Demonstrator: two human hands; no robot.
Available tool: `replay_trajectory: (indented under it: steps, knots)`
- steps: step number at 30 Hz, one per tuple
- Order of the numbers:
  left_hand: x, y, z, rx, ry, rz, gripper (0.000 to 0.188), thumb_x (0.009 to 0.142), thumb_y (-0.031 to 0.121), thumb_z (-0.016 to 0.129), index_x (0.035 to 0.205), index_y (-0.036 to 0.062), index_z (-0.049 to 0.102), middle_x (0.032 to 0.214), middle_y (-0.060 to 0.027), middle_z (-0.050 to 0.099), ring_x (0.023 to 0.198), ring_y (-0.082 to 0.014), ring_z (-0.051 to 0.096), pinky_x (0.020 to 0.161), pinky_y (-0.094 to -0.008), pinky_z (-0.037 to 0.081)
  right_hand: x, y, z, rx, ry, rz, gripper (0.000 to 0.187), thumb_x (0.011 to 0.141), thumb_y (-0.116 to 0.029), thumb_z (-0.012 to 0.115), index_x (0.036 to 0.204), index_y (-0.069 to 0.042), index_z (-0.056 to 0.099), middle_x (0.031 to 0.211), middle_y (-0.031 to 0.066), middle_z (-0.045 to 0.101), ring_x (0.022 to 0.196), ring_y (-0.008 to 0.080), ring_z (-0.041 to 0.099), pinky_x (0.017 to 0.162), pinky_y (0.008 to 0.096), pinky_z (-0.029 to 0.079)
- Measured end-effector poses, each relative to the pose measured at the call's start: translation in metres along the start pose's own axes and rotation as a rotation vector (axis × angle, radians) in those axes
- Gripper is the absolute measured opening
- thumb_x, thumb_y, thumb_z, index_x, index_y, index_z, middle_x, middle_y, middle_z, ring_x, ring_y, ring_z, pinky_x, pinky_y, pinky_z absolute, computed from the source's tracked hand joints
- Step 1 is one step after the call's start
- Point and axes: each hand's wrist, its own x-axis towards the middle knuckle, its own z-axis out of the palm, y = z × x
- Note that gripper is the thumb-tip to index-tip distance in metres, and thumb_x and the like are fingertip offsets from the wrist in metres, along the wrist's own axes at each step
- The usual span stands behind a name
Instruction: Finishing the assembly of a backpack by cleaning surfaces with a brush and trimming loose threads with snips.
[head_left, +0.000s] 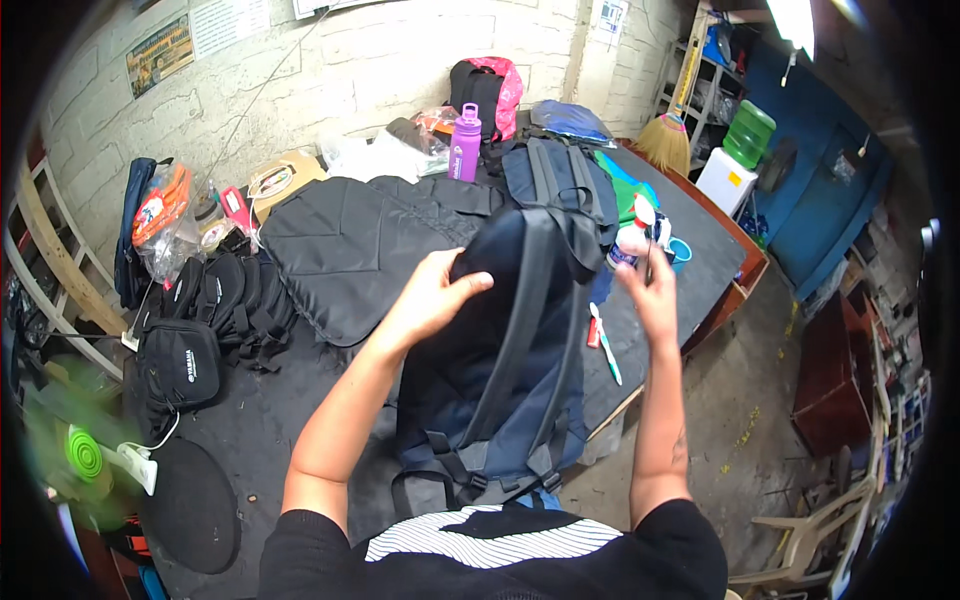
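Note:
A dark navy backpack (480, 350) stands upright in front of me, its black shoulder straps and buckles toward me. My left hand (432, 292) grips its upper left edge, thumb on the near side and the other fingers partly hidden behind the fabric. Off the bag's right side, my right hand (652, 292) is raised, thumb and fingers apart, and nothing shows between them. Just beyond it are a white spray bottle with a red top (640, 215) and a light-blue cup (680, 252). A toothbrush (607, 350) lies on the table left of my right forearm.
The black-topped table (690, 320) bears another backpack (550, 180), a flat black bag (345, 245), a purple bottle (465, 145) and several small black bags (190, 355). A blurred green fan (85, 455) is at left. A water dispenser (725, 180) stands beyond the right edge.

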Motion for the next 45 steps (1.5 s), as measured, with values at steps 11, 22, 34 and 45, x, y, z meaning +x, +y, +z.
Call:
replay_trajectory:
  steps: [11, 22, 34, 45]
  knots:
    - [-0.029, 0.007, 0.001, 0.180, 0.225, 0.220, 0.056, 0.081, 0.026, 0.074, 0.125, -0.0004, 0.052, 0.114, -0.0161, 0.057, 0.108, -0.0228, 0.053, 0.097, -0.0343, 0.040, 0.135, -0.074, 0.024, -0.549, -0.908, -0.186, 0.033, 0.062, -0.012, 0.079, 0.087, 0.005, 0.066, 0.079, 0.0164, 0.067, 0.076, 0.0236, 0.064, 0.075, 0.0325, 0.049]
    - [-0.050, 0.016, -0.033, 0.033, 0.758, 0.277, 0.041, 0.094, 0.021, 0.059, 0.132, 0.0087, 0.050, 0.125, -0.0087, 0.046, 0.117, -0.0189, 0.046, 0.101, -0.0322, 0.036, 0.132, -0.051, -0.036, -0.193, 0.345, -0.562, 0.020, 0.086, 0.006, 0.057, 0.102, -0.001, 0.065, 0.093, 0.0069, 0.068, 0.087, 0.0127, 0.062, 0.078, 0.0294, 0.049]
    - [-0.082, -0.046, -0.039, 0.206, 0.828, 0.154, 0.019, 0.088, 0.003, 0.057, 0.107, 0.0023, 0.060, 0.106, -0.0033, 0.059, 0.104, -0.0141, 0.053, 0.091, -0.0268, 0.040, -0.140, 0.064, 0.129, -0.471, -0.516, -0.375, 0.073, 0.059, 0.004, 0.061, 0.125, -0.026, 0.060, 0.124, 0.0061, 0.056, 0.093, 0.0255, 0.059, 0.077, 0.0366, 0.048]
    - [-0.070, -0.130, 0.021, 0.930, 0.236, -0.065, 0.047, 0.076, 0.031, 0.071, 0.119, 0.0145, 0.062, 0.122, -0.0125, 0.051, 0.124, -0.0318, 0.039, 0.102, -0.0457, 0.031, -0.173, 0.069, 0.139, -0.420, 0.050, -0.134, 0.076, 0.050, 0.008, 0.065, 0.122, -0.014, 0.056, 0.109, 0.0110, 0.044, 0.088, 0.0290, 0.055, 0.073, 0.0383, 0.049]
